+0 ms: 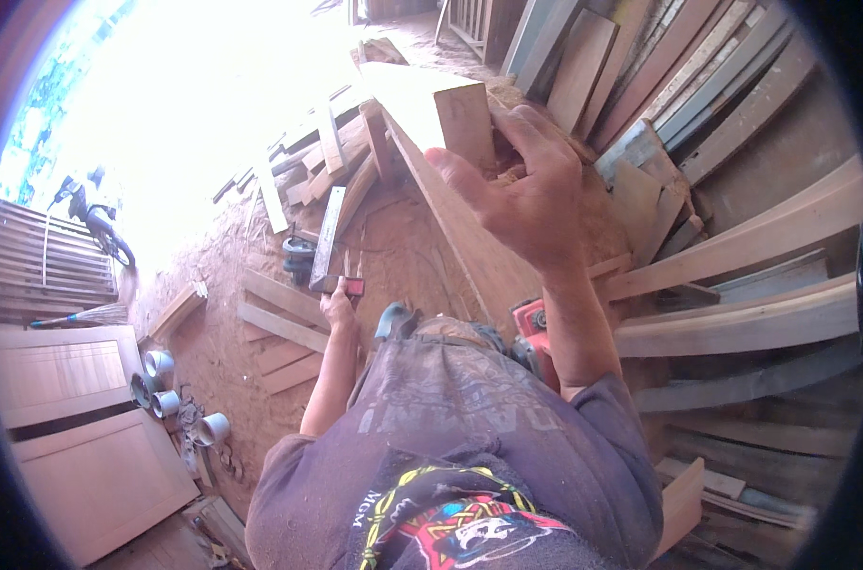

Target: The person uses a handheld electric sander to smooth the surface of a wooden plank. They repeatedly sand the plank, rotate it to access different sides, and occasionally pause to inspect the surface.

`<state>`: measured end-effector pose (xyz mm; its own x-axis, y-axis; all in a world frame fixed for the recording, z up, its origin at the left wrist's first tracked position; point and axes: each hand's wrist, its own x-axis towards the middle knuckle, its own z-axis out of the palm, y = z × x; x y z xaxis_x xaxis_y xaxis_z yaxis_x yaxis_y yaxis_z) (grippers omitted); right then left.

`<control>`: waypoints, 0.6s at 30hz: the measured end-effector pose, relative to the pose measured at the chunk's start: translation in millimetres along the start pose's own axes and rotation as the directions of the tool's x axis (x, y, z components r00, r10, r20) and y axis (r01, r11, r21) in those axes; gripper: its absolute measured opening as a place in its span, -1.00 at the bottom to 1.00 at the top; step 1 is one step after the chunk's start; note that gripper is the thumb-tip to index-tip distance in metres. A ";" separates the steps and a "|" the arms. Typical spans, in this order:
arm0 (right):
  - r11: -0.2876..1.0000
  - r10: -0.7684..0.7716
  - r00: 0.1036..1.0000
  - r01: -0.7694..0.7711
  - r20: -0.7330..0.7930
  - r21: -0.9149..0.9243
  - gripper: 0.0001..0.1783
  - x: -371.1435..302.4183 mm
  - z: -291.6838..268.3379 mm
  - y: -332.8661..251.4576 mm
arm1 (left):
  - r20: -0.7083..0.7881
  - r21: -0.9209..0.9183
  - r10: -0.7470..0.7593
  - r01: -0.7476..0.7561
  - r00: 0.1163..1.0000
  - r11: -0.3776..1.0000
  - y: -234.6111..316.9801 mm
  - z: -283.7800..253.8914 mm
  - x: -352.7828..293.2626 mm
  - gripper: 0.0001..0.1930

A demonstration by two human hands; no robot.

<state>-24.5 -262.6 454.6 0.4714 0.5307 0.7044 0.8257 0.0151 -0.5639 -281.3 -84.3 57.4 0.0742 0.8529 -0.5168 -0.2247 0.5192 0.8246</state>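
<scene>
My left hand (336, 309) is closed around the stock of a try square (329, 233), whose metal blade points away from me. Higher up and to the right, my right hand (536, 180) grips the end of a thick wooden beam (464, 119), thumb on one side and fingers on the other. Glare washes out the beam's upper face. Below it a long pale board (441, 214) slants down toward my waist. Beside my right forearm sits a red power tool (531, 323), partly hidden by the arm.
Offcuts and boards (331, 157) lie heaped ahead on the dusty floor. Long planks (745, 318) lean along the right side. To the left are panelled doors (99, 484), several white cans (211, 429), a broom (85, 316) and a motorcycle (99, 218). A dark round tool (299, 255) stands beyond the square.
</scene>
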 end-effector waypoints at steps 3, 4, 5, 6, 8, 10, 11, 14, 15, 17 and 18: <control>1.000 -0.003 1.000 0.003 0.009 -0.031 -0.52 -3.3 -0.4 3.2 | -0.002 -0.007 -0.031 0.031 1.000 0.999 1.3 4.3 -6.6 -0.68; 1.000 -0.014 1.000 0.014 -0.003 -0.026 -0.51 -4.3 0.7 3.2 | -0.009 0.002 -0.039 0.039 0.999 0.999 1.4 2.2 -5.8 -0.68; 0.999 -0.024 1.000 0.024 -0.014 -0.022 -0.50 -5.3 2.0 3.3 | -0.017 0.010 -0.047 0.047 0.999 0.999 1.4 0.2 -4.9 -0.67; 0.999 -0.024 1.000 0.024 -0.019 -0.024 -0.50 -6.3 4.3 4.1 | -0.027 0.021 -0.049 0.050 0.998 0.999 1.6 -2.4 -4.1 -0.67; 0.999 -0.024 0.999 0.023 -0.028 -0.037 -0.49 -7.5 6.7 7.3 | -0.040 0.043 -0.060 0.062 0.997 0.997 3.2 -0.5 -7.1 -0.65; 0.999 -0.045 0.998 0.043 -0.036 -0.033 -0.48 -7.4 6.3 8.5 | -0.035 0.030 -0.057 0.059 0.998 0.998 4.0 0.5 -8.1 -0.64; 0.998 -0.057 0.998 0.055 -0.040 -0.028 -0.48 -7.2 6.6 8.8 | -0.036 0.022 -0.054 0.054 0.998 0.998 4.6 -0.2 -7.5 -0.64; 0.999 -0.048 0.998 0.048 -0.033 -0.016 -0.48 -7.7 7.3 9.8 | -0.039 0.008 -0.063 0.064 0.997 0.998 6.4 0.9 -6.6 -0.66; 0.999 -0.043 0.999 0.043 -0.027 -0.021 -0.49 -7.5 6.5 9.5 | -0.031 0.008 -0.058 0.058 0.998 0.998 5.9 2.4 -7.0 -0.66; 0.999 -0.032 0.999 0.031 -0.015 -0.029 -0.50 -7.3 4.7 7.6 | -0.018 0.008 -0.047 0.047 0.999 0.999 5.2 2.8 -8.3 -0.66; 0.998 -0.044 0.999 0.042 -0.027 -0.046 -0.49 -8.1 4.2 8.5 | 0.004 0.001 -0.039 0.039 0.999 0.999 4.8 5.1 -7.6 -0.65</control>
<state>-22.5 -263.2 442.3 0.4433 0.5060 0.7399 0.8584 -0.0018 -0.5130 -278.0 -88.0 66.4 0.0868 0.8322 -0.5477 -0.2206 0.5521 0.8040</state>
